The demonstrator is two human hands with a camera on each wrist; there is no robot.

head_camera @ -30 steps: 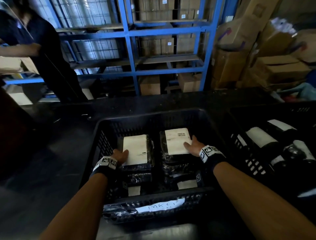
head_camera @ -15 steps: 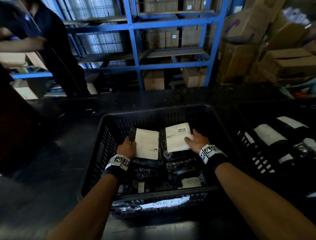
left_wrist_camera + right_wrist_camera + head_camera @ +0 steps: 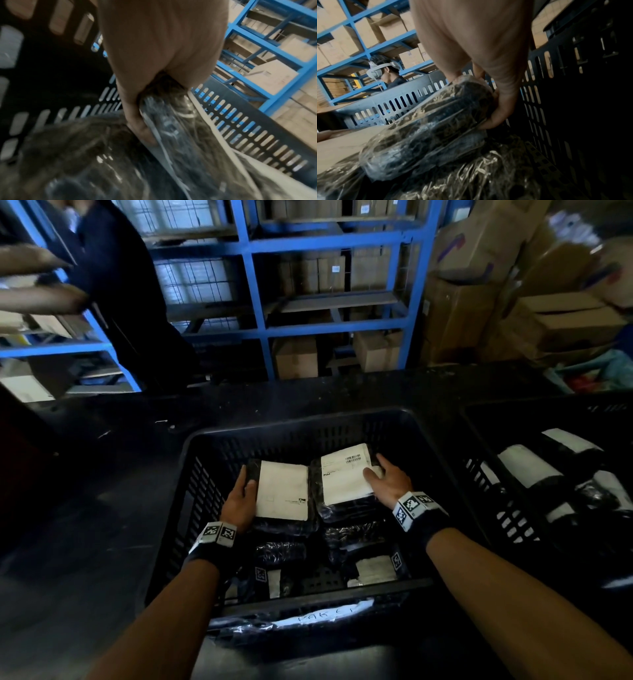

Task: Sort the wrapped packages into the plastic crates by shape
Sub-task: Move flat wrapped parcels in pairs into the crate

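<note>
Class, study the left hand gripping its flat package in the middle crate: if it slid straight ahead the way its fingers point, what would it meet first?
Probably the far wall of the middle crate; the left hand points there, though depth is uncertain.

The slotted plastic crate [image 3: 219,474] at frame centre is black. Its wrapped packages [image 3: 344,537] are glossy black under clear film, two topped with white labels [image 3: 282,494]. Both wristbands [image 3: 219,534] carry black-and-white square codes. The shelving [image 3: 257,285] across the top is blue, holding tan cardboard boxes [image 3: 296,356].
</note>
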